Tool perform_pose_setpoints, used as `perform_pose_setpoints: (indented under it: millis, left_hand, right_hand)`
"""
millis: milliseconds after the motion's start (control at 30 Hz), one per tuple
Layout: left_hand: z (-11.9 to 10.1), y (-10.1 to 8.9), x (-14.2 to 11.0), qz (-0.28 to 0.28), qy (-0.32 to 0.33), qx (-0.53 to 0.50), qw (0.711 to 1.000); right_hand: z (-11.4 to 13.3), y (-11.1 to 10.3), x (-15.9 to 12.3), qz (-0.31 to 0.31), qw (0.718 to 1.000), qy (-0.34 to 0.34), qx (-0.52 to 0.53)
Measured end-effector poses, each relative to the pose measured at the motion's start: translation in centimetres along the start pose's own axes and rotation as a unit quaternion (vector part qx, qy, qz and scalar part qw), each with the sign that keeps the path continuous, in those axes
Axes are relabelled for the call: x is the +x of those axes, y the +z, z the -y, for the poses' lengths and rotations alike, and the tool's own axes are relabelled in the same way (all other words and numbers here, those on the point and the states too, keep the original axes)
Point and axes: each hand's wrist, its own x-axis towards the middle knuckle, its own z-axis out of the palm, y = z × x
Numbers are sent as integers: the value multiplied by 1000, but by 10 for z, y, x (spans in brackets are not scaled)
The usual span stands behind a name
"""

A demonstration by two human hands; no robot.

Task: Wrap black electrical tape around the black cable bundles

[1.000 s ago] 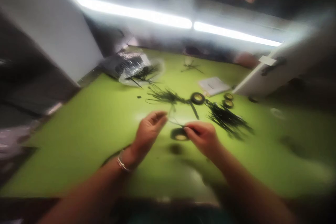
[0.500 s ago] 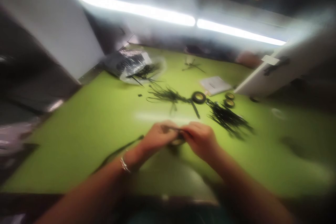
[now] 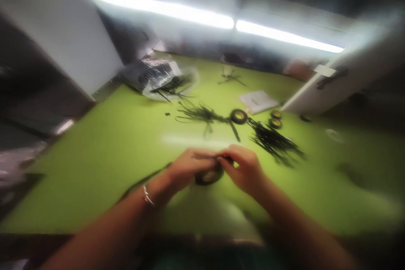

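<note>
Over the near middle of the green table, my two hands meet around a thin black cable (image 3: pixel 218 157). My left hand (image 3: pixel 185 166), with a silvery bracelet at its wrist, is closed on it from the left. From the right, the thumb and fingers of my right hand (image 3: pixel 246 166) pinch the dark strand. A roll of black tape (image 3: pixel 200 179) sits just below the fingers; blur hides whether it touches them. Beside my left forearm, a longer black cable (image 3: pixel 147 182) curves over the tabletop.
Beyond my hands lie a loose bunch of black wires (image 3: pixel 202 114), another black tape roll (image 3: pixel 232 118), and a dense black cable bundle (image 3: pixel 274 141). Farther back are small tape rolls (image 3: pixel 275 123), a white packet (image 3: pixel 258 101) and a clear plastic bag (image 3: pixel 158 74). Pale panels flank the green table (image 3: pixel 95 152).
The tape roll below my hands shows more fully now. My right hand has turned slightly, with thumb and finger more visibly apart around the strand. My left hand has flattened a little.
</note>
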Motion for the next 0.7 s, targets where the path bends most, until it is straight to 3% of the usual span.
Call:
perform_pose_setpoints:
  millis: [300,567,700]
  left_hand:
    - [6,12,-3,-147,19,27,989]
    - [2,15,-3,-140,8,-25,990]
    - [0,16,-3,-126,33,57,990]
  right_hand:
    - [0,3,0,-20,1000,12,-20]
    - [-1,8,-2,-67,997,9,-43]
    - [1,8,0,-55,994,93,30]
